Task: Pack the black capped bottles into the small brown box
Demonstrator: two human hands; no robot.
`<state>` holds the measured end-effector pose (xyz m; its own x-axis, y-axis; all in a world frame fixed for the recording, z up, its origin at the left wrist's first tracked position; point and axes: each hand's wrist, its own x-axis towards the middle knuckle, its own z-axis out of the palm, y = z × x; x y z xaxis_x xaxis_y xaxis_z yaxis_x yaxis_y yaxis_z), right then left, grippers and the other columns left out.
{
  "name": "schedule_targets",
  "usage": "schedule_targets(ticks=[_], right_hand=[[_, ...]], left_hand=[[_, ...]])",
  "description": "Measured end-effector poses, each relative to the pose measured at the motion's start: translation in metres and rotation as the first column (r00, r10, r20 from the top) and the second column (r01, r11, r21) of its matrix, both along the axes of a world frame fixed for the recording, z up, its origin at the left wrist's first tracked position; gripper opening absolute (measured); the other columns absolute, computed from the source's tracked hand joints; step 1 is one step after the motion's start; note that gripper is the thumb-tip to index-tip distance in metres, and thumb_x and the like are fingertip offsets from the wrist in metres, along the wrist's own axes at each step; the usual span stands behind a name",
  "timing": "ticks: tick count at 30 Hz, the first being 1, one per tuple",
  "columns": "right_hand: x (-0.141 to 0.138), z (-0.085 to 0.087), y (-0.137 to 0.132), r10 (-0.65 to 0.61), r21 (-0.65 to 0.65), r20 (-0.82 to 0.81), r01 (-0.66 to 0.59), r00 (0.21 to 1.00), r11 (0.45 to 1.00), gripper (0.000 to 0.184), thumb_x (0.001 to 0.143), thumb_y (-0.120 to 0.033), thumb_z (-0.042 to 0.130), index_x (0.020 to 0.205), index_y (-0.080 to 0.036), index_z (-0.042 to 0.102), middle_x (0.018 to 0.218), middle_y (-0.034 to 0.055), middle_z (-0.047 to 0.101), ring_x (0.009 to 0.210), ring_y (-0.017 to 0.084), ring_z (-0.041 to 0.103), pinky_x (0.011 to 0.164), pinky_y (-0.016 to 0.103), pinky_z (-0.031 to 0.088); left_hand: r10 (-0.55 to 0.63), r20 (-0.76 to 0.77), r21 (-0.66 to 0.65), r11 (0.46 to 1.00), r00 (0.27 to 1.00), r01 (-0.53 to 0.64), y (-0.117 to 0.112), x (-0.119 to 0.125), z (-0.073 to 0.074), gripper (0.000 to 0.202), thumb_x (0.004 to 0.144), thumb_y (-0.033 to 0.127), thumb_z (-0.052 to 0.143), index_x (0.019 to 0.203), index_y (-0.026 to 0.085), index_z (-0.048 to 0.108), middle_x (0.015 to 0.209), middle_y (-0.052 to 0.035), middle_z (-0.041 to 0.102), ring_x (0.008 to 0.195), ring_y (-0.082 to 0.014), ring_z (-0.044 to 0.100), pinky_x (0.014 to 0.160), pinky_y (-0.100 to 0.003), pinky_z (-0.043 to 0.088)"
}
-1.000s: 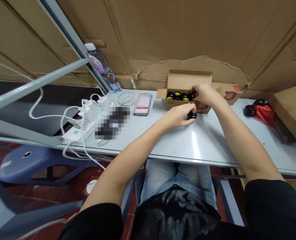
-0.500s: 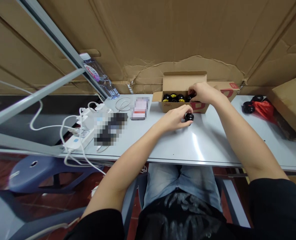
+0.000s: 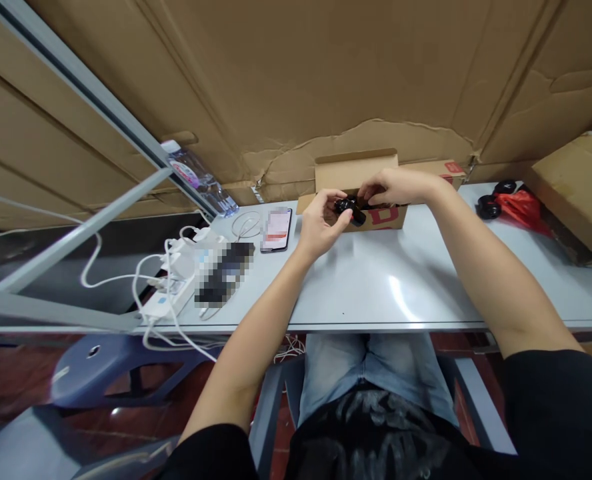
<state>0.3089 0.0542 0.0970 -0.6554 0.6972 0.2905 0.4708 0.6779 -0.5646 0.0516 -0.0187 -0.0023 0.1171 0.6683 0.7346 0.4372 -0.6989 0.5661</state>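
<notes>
Left hand (image 3: 320, 223) has lifted to join the right hand (image 3: 393, 187) at the open cardboard carton (image 3: 381, 217), upper middle of the frame, fingers of both pinched narrow on a small black wheel (image 3: 350, 210).

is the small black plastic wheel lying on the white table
No, the black wheel is held up by the left hand, above the table.

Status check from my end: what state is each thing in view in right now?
left hand: raised, fingers curled around the black wheel
black wheel: held above the box
right hand: raised over the box, fingertips beside the wheel
cardboard box: open, flap standing up
phone: lying flat, screen up and lit
water bottle: capped, tilted
power strip: cables plugged in
</notes>
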Motion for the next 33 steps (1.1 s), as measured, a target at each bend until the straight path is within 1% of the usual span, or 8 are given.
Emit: schedule_targets(ticks=[3,7,11,14,20,24,27,33], right_hand=[[-0.005,0.012,-0.015,0.082,-0.026,0.004,-0.082,0.997,0.996,0.049,0.112,-0.072,0.082,0.146,-0.036,0.088,0.113,0.0054,0.087,0.116,0.035,0.079,0.097,0.049,0.065],[-0.008,0.025,-0.021,0.172,-0.086,0.036,-0.168,0.984,0.982,0.046,0.120,-0.070,0.068,0.135,-0.031,0.089,0.112,0.0051,0.087,0.108,0.030,0.077,0.091,0.044,0.061],[-0.012,0.023,-0.013,0.263,-0.150,0.014,-0.258,0.965,0.955,0.044,0.113,-0.062,0.077,0.140,-0.028,0.086,0.127,0.0075,0.091,0.109,0.029,0.079,0.091,0.041,0.060],[-0.017,0.013,-0.010,0.307,-0.219,-0.048,-0.310,0.951,0.925,0.046,0.107,-0.057,0.084,0.141,-0.026,0.080,0.119,0.0081,0.092,0.103,0.029,0.082,0.089,0.041,0.060],[-0.025,0.003,-0.013,0.201,-0.066,-0.122,-0.210,0.972,0.976,0.037,0.107,-0.053,0.076,0.126,-0.022,0.079,0.109,0.0102,0.089,0.096,0.029,0.076,0.086,0.042,0.056],[-0.028,-0.003,-0.010,0.164,-0.011,-0.240,-0.172,0.957,0.985,0.040,0.108,-0.060,0.072,0.128,-0.025,0.074,0.124,0.0122,0.089,0.112,0.034,0.077,0.099,0.048,0.062],[-0.031,-0.012,-0.006,0.111,-0.010,-0.222,-0.116,0.969,0.993,0.044,0.114,-0.062,0.061,0.134,-0.024,0.068,0.135,0.0152,0.087,0.121,0.035,0.077,0.107,0.051,0.063],[-0.033,-0.025,0.000,0.155,0.021,-0.116,-0.154,0.981,0.988,0.060,0.107,-0.072,0.068,0.143,-0.024,0.064,0.143,0.0186,0.083,0.125,0.040,0.078,0.111,0.056,0.063]], left_hand=[[-0.068,0.102,0.087,0.994,0.992,0.059,0.013,-0.004,-0.008,0.049,0.117,0.070,0.079,0.139,0.027,0.070,0.127,-0.0091,0.083,0.111,-0.0204,0.085,0.099,-0.032,0.071],[-0.144,0.179,0.196,0.975,0.973,0.108,0.024,-0.006,-0.013,0.056,0.108,0.072,0.092,0.138,0.029,0.072,0.129,-0.0069,0.082,0.118,-0.0183,0.087,0.104,-0.028,0.072],[-0.109,0.311,0.157,0.986,0.944,0.062,0.024,-0.004,-0.009,0.052,0.107,0.071,0.095,0.129,0.029,0.074,0.113,-0.0029,0.080,0.101,-0.0139,0.085,0.091,-0.022,0.071],[-0.091,0.343,0.108,0.993,0.935,0.057,0.022,-0.005,-0.005,0.055,0.107,0.077,0.093,0.124,0.028,0.075,0.103,-0.0011,0.078,0.089,-0.0133,0.082,0.081,-0.022,0.070],[-0.084,0.326,0.052,0.996,0.942,0.071,0.022,-0.011,-0.002,0.056,0.114,0.082,0.080,0.135,0.030,0.078,0.111,-0.0046,0.083,0.093,-0.0181,0.086,0.080,-0.028,0.071],[-0.041,0.320,0.013,0.999,0.946,0.039,0.024,-0.014,-0.003,0.060,0.115,0.085,0.074,0.144,0.033,0.078,0.118,-0.0066,0.085,0.097,-0.0203,0.088,0.080,-0.030,0.070],[-0.058,0.309,-0.036,0.997,0.949,0.073,0.026,-0.016,-0.007,0.068,0.111,0.088,0.079,0.153,0.036,0.076,0.126,-0.0083,0.086,0.097,-0.0204,0.088,0.076,-0.030,0.070],[-0.026,0.310,0.016,1.000,0.951,0.022,0.034,-0.020,-0.013,0.065,0.108,0.086,0.085,0.140,0.029,0.085,0.119,-0.0085,0.088,0.101,-0.0206,0.087,0.092,-0.034,0.075]])
